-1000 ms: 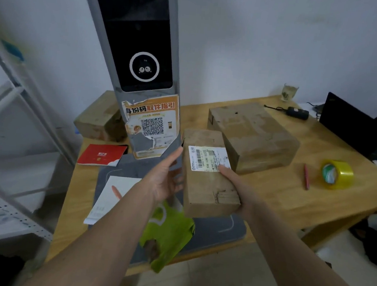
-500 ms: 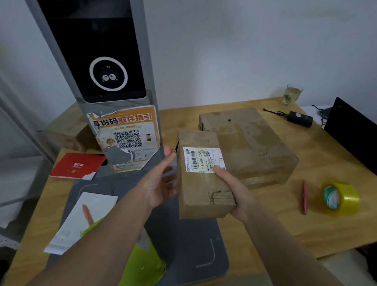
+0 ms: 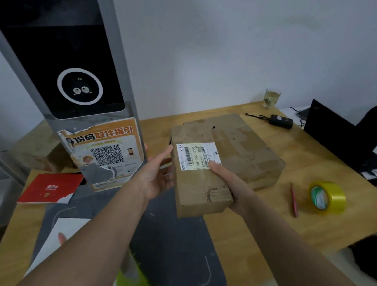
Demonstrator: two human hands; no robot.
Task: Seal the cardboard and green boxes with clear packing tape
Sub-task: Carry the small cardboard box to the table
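I hold a small cardboard box [image 3: 198, 184] with a white barcode label above the grey scanner base [image 3: 173, 251]. My right hand [image 3: 231, 185] grips its right side, thumb on the label. My left hand [image 3: 155, 174] lies flat against its left side with straight fingers. A larger cardboard box [image 3: 246, 148] rests on the table behind it. The roll of tape [image 3: 327, 198] stands on the table to the right. A green package [image 3: 134, 284] shows at the bottom edge, mostly hidden by my left arm.
A tall grey scanner kiosk [image 3: 75, 76] with a QR poster stands at left. A red envelope [image 3: 50, 189], a white paper [image 3: 60, 239], a red pen [image 3: 294, 200], a glass [image 3: 271, 98], a black adapter [image 3: 280, 121] and a laptop [image 3: 338, 140] lie around the wooden table [image 3: 266, 229].
The small box has risen with both hands and come nearer the kiosk's camera. My view has tilted up, so the green package has slid to the bottom edge.
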